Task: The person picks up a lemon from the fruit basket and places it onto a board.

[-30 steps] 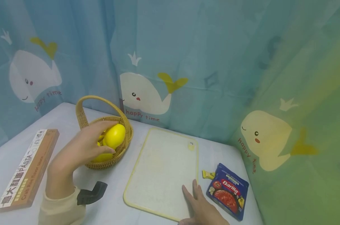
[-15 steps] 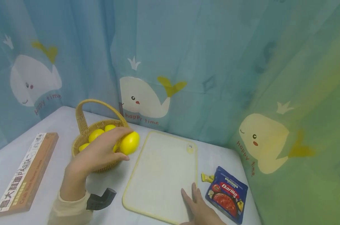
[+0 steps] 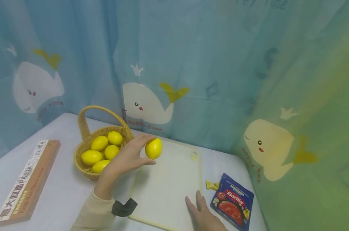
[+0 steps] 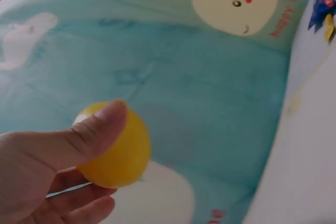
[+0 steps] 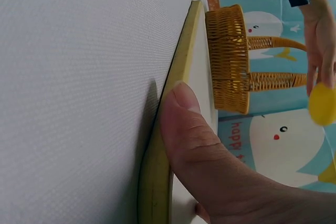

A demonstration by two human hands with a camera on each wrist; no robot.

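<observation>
At the far left of the white surface (image 3: 64, 189), a long pasta box (image 3: 27, 183) lies flat at a slant, its brown side marked "Crab Roe flavor sauce". To the right of it stands a wicker basket (image 3: 83, 130) with its tall handle upright, and I can count five yellow lemons (image 3: 99, 143) inside. My left hand (image 3: 129, 157) reaches past the basket's right side, partly in front of it, out of a beige sleeve (image 3: 95, 210) with a black wrist mount (image 3: 124, 208). It pinches one more lemon, the held lemon (image 3: 153, 149), with my thumb on one side and my fingers on the other. That fruit is in the air over the far left part of the white cutting board (image 3: 167, 183), which lies flat with its yellow rim showing.

My right hand (image 3: 206, 215) rests at the board's near right part, fingers spread and fairly straight, the thumb pressed to the near edge. Beyond the board's right edge lies a small yellow packet (image 3: 212, 185); I can't quite tell whether it touches the blue Barilla pouch (image 3: 233, 202) just beside it. A whale-printed curtain (image 3: 220, 48) hangs behind everything.
</observation>
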